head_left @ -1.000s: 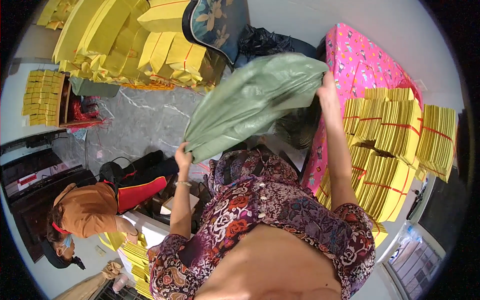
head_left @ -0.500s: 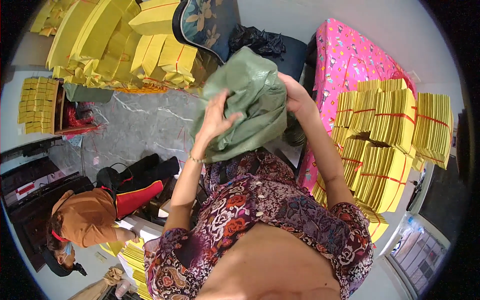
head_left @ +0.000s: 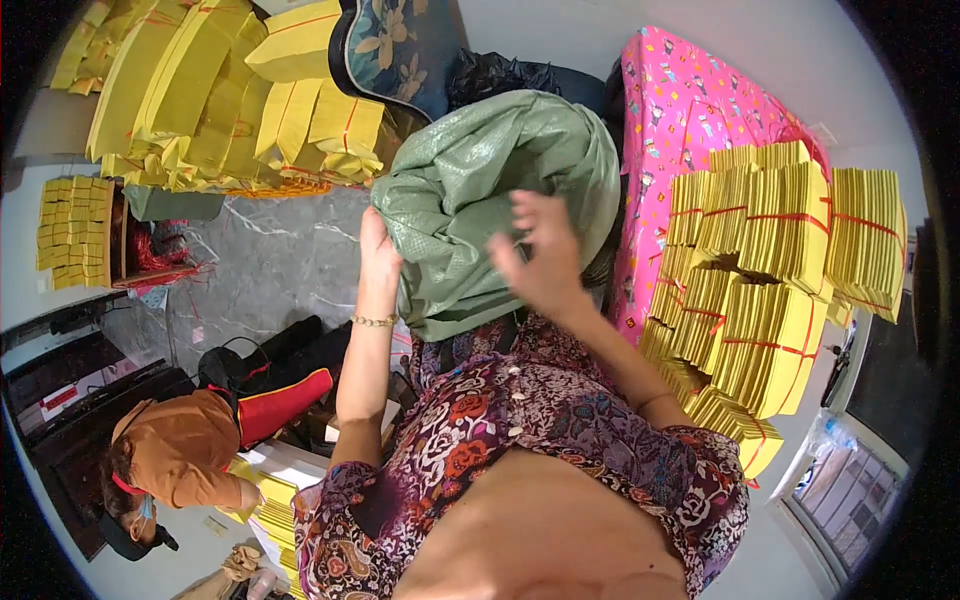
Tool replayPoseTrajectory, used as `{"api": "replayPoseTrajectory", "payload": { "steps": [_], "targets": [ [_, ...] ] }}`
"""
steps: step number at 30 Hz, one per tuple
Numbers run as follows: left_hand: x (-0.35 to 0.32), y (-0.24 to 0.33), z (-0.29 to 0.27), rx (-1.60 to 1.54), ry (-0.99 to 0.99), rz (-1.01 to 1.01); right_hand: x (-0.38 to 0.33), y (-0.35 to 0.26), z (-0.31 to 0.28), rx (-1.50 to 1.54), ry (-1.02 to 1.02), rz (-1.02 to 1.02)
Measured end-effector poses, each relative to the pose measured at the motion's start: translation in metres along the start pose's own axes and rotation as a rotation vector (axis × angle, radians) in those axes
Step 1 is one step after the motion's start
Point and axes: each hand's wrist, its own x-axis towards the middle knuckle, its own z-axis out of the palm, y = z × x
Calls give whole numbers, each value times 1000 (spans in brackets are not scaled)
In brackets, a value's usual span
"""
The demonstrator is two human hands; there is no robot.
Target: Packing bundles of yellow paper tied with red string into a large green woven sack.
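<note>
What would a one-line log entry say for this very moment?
left hand: grips edge of green woven sack | right hand: open, fingers spread against sack | right side: yellow paper bundles tied with red string

The person wears a short-sleeved blouse (head_left: 520, 440) in a dense floral paisley print of dark purple, red, orange and white, with small pale buttons down its front. A thin gold bracelet (head_left: 374, 321) circles the left wrist. Both forearms are bare.
</note>
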Motion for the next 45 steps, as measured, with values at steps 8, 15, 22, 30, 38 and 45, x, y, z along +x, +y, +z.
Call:
{"api": "replayPoseTrajectory", "payload": {
  "steps": [8,15,22,30,38,45],
  "targets": [
    [-23,37,12,177,470,466,9,90,25,-101,-179,-115],
    [-49,87,-35,1415,763,985,21,65,-9,-226,-108,-652],
    [-3,-13,130,2757,-80,691,15,23,6,-118,-215,-933],
    [58,52,31,1412,278,30,25,75,-45,-326,-334,-601],
    [26,151,0,689,477,109,14,143,-86,-523,-591,150],
    [1,52,63,401,246,-128,48,88,1,-320,-231,-214]
  ]
}}
